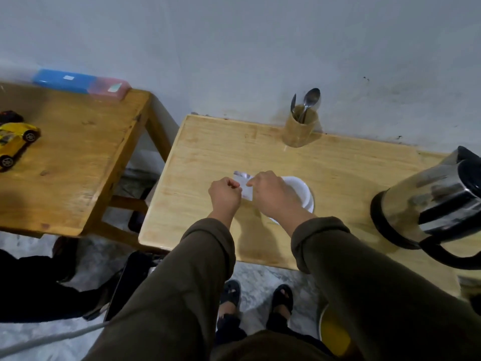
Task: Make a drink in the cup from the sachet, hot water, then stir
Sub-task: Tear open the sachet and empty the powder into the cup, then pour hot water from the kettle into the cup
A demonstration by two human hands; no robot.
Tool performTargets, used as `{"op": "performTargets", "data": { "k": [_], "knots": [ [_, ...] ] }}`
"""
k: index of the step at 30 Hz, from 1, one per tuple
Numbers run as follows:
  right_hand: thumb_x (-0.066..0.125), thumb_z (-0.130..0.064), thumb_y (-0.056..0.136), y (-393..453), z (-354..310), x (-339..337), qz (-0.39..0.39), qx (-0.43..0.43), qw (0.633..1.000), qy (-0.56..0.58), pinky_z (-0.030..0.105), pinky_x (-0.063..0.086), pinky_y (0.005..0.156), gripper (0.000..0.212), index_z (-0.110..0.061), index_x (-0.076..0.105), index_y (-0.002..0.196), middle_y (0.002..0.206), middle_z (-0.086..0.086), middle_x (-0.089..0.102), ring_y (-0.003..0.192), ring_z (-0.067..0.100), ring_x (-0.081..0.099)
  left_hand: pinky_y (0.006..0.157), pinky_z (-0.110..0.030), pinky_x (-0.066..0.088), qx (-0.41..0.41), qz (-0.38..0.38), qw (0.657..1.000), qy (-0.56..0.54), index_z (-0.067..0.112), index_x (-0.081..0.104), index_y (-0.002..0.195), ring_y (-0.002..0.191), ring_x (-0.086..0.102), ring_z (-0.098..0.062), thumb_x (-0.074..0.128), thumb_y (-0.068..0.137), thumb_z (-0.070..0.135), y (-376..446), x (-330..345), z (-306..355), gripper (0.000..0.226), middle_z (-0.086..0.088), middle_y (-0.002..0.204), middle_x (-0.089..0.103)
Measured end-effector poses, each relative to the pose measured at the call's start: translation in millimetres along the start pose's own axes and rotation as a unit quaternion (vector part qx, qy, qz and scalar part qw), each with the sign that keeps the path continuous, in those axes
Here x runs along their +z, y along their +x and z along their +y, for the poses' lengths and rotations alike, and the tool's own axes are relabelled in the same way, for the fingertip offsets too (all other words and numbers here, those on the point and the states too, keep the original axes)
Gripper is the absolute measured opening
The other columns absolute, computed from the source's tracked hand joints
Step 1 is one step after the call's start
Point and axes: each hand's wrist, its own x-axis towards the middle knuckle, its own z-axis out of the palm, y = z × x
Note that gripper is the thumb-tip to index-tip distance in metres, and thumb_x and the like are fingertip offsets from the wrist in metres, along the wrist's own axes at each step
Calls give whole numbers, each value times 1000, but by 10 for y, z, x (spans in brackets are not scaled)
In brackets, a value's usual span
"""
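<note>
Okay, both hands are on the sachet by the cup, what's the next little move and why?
Probably tear the top off. The left hand and right hand both pinch the sachet, held beside the white cup, and it looks unopened. Once it is torn, tip it over the cup; the kettle waits to the right.

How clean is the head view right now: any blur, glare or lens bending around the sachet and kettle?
Head view: sachet blurred between left hand and right hand; kettle shows streaky reflections; table edges bow from the wide lens; light is dim.
</note>
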Motion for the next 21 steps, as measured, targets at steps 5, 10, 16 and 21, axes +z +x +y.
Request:
{"op": "performTargets", "data": {
  "k": [5,10,16,21],
  "knots": [
    [39,-13,94,-11,-49,142,-13,60,996,-69,41,34,103,39,-14,52,131,134,9,48,124,29,43,85,-22,43,26,-33,997,65,1,67,104,105,59,-28,63,80,8,7,164,-256,25,-15,120,55],
    [46,-11,90,-77,-22,245,0,76,997,-31,39,42,99,39,-12,55,128,131,8,51,119,28,51,99,-30,43,57,-57,989,128,4,69,111,118,53,-32,62,80,12,35,142,-404,33,-16,130,52],
    [48,-13,90,-130,-49,259,12,80,997,-3,39,42,102,39,-13,55,129,135,7,49,119,26,51,97,-31,38,42,-72,989,123,5,60,118,127,42,-28,59,81,14,-24,153,-407,38,-10,141,39],
    [45,-15,94,-276,-11,132,42,51,997,34,35,35,105,43,-16,47,137,149,4,37,133,23,39,111,-39,29,91,-66,980,164,10,55,123,140,28,-31,57,84,22,-259,250,-382,41,-10,154,22]
  ]
}}
